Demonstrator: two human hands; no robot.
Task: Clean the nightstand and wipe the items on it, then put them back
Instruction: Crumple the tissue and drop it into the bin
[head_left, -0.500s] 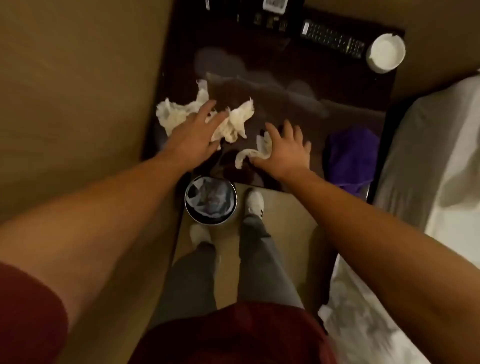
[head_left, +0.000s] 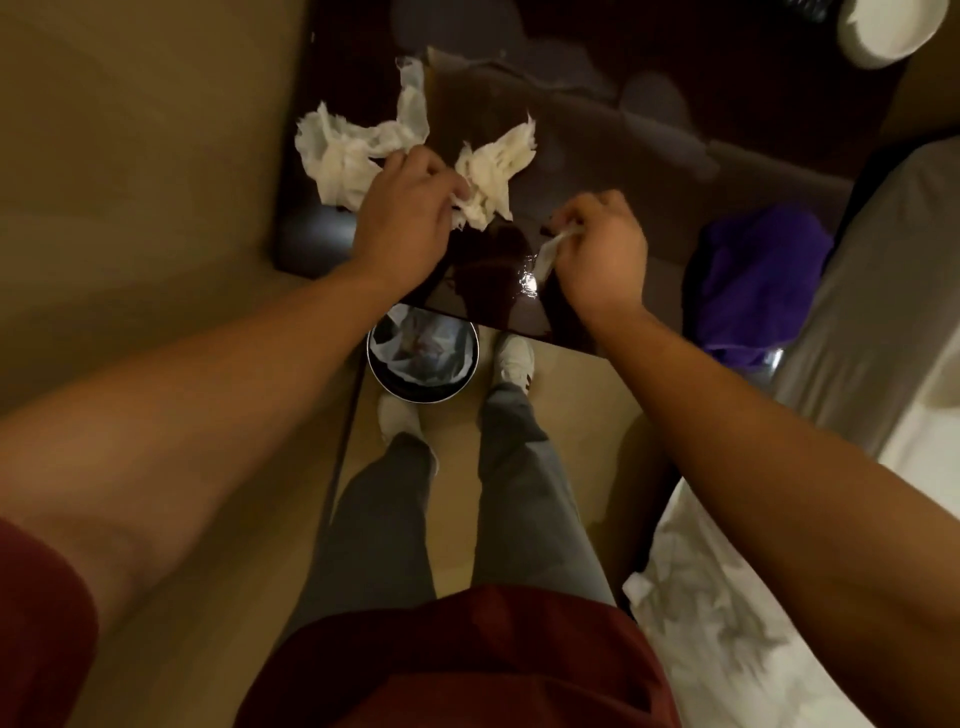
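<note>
Nightstand (head_left: 649, 171) glossy dark, bin (head_left: 422, 358) below

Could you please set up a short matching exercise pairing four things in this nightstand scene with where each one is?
Things:
1. purple cloth
2. white dish
3. bin
4. small tissue scrap

Places:
A. on the floor below the nightstand's near edge
B. pinched in the right hand
C. far right corner of the nightstand
D. at the nightstand's right edge, beside the bed

Pairs: 1-D, 2-C, 3-A, 4-B
</note>
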